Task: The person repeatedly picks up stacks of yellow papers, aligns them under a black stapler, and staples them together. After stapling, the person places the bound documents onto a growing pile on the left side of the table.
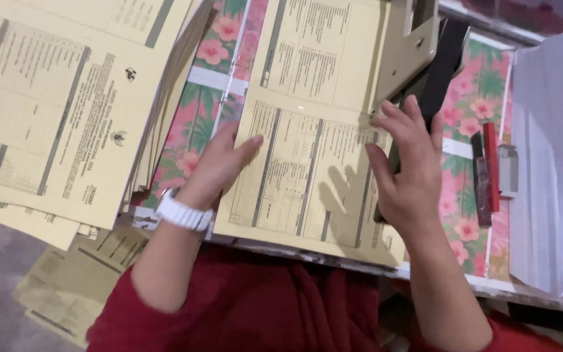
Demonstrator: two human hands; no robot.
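left hand (219, 163): flat, fingers together and stretched, palm down on the left edge of the yellow form sheet (301, 176); gripped nothing, only pressed.
right hand (408, 173): open, fingers spread and a little curled, resting at the sheet's right edge, fingertips up against the beige punch (402, 55); not clamped on anything I could make out.
hands overall: apart, one at each side edge of the sheet.
sheet position: lay between the two hands, directly ahead of the person, near edge hanging over the bench (490, 287) lip toward the red-clothed lap.
long axis: ran away from the person, from lap toward the punch; hands sat on the short-way sides.
nearer hand: both touched it; left lay more fully on the paper, right was half off it, toward the punch.
left of left hand: big stack of yellow forms (60, 111), fanned, just beside the wrist with the white watch (184, 214).
right of right hand: dark and red pens (487, 173) on the floral cover, then a white paper stack (552, 163).
below left arm: more yellow sheets on the floor (73, 287).
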